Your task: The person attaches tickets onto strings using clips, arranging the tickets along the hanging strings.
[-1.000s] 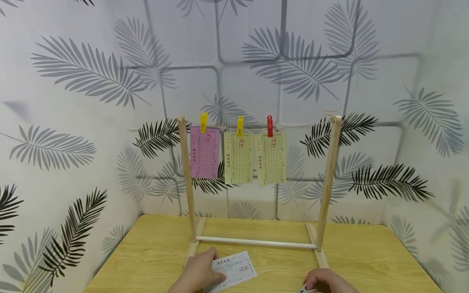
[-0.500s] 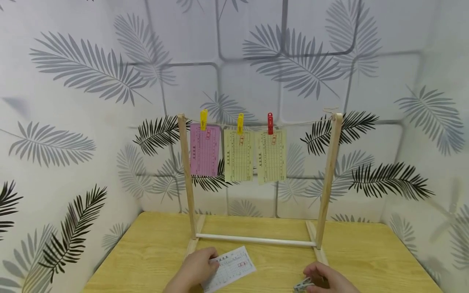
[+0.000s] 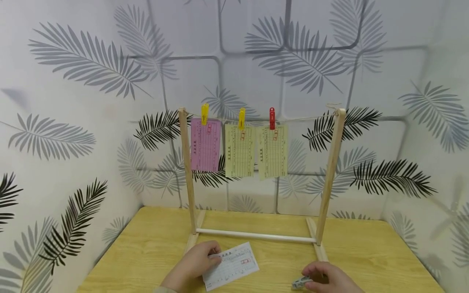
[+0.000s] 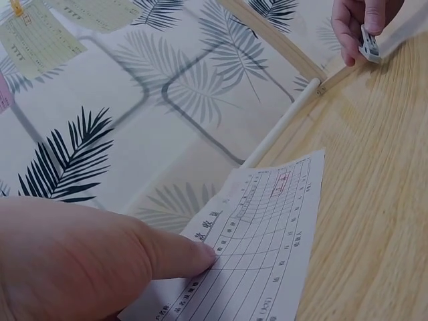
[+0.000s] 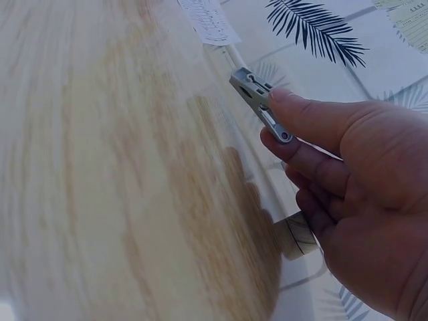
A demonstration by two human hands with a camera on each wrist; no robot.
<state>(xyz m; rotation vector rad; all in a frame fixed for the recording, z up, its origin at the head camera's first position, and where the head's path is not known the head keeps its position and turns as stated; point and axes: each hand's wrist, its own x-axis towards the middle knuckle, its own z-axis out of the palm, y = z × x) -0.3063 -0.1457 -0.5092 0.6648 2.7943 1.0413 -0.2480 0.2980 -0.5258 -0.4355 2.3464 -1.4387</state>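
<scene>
My left hand [image 3: 199, 260] pinches the left end of a white printed receipt slip [image 3: 234, 264] with a red stamp; in the left wrist view the thumb lies on top of the slip [image 4: 261, 234]. Over to the right, my right hand [image 3: 327, 278] holds a grey clothespin [image 5: 257, 100] between thumb and fingers, its nose pointing left toward the slip. Behind both hands, a pink slip [image 3: 205, 146] and two yellow slips [image 3: 239, 152] hang from a string, held by two yellow clothespins [image 3: 242, 119] and a red clothespin [image 3: 272, 119].
The string runs between two upright wooden posts [image 3: 331, 175], joined low down by a white rod [image 3: 256, 235]. This frame stands on a wood-grain table [image 3: 154, 236]. A leaf-patterned wall covering [image 3: 91, 162] rises behind and at the sides.
The clothespin in my right hand has come into fuller view, turned toward the left. My left hand keeps the white slip, with its fingers slightly shifted. The head view has tipped down a little.
</scene>
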